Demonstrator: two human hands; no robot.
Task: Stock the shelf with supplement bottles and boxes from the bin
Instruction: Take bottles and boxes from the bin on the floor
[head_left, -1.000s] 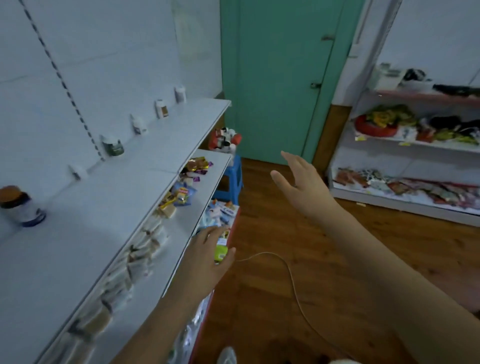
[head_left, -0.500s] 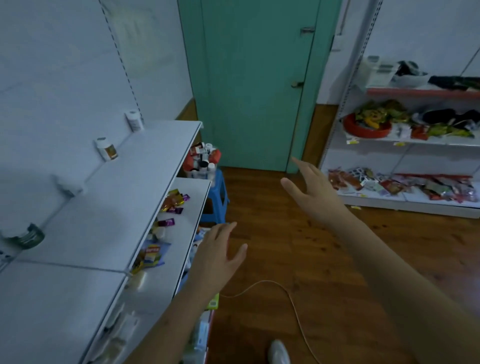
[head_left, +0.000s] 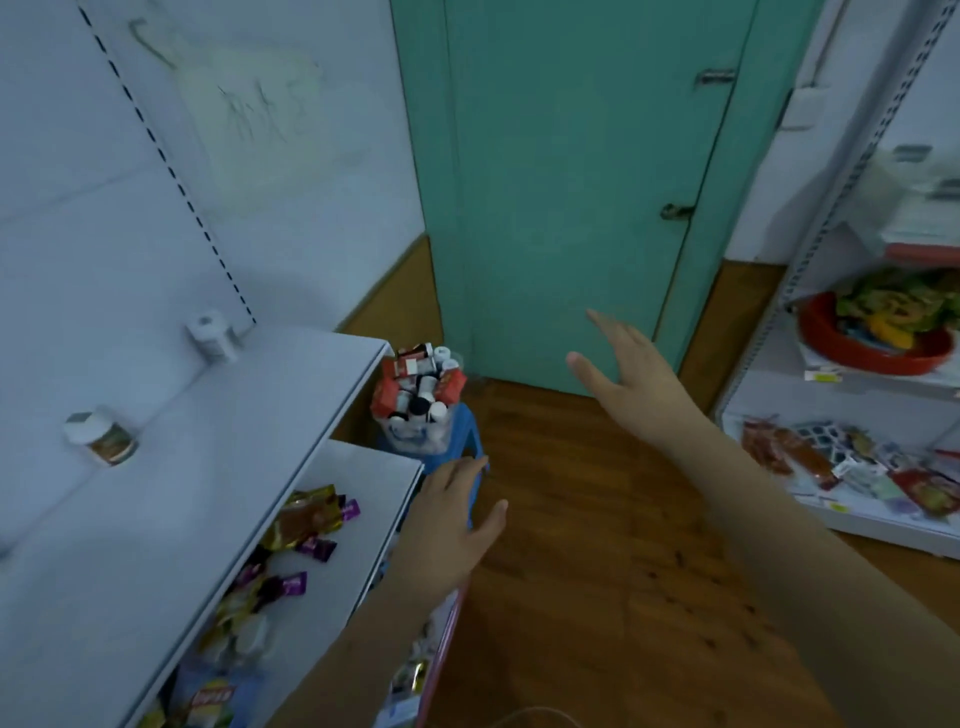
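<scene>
A clear bin (head_left: 415, 439) full of supplement bottles and red boxes stands on a blue stool (head_left: 457, 441) at the far end of the white shelf (head_left: 208, 467). Two bottles stand on the top shelf by the wall: a white one (head_left: 210, 338) and a brown-labelled one (head_left: 104, 441). My left hand (head_left: 447, 525) hovers with fingers spread and empty, just below the stool. My right hand (head_left: 631, 382) is stretched forward with straight fingers, empty, to the right of the bin in front of the green door.
Snack packets (head_left: 306, 525) lie on the lower shelf at left. A green door (head_left: 561, 182) stands straight ahead. Another rack at right holds a red tray (head_left: 872, 343) and packets (head_left: 852, 467). Wooden floor (head_left: 597, 571) runs between the racks.
The view has moved forward along the shelf toward the bin and door. Both empty hands have reached further ahead; the bin is now closer.
</scene>
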